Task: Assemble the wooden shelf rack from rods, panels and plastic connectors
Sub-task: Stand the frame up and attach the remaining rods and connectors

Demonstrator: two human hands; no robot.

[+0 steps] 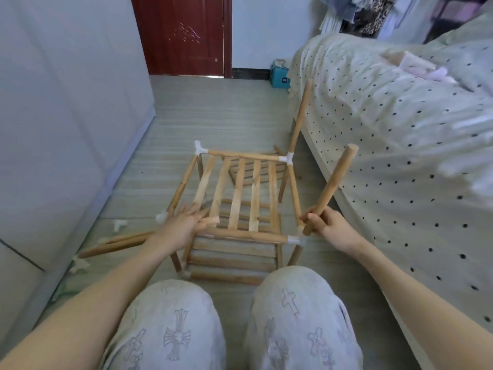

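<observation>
While right hand [329, 227] grips rod [333, 184], left hand [184, 222] on rack [240, 180]

This is a bedroom in a home. A bed [386, 124] with a dotted cover is on the right. A red door [181, 36] is far back. Clothes [365, 14] hang far right. The floor [213, 116] is wood.

Counts: two hands, left hand [184, 222] and right hand [329, 225]. One loose rod [332, 189] held in the right. One rod [300, 117] standing up from the far right corner. Five slats [237, 193] in the top panel. Four white connectors [200, 148] at top corners. Two rods [117, 243] lying on floor at left. About three loose connectors [119, 225] beside them. Two knees.
</observation>
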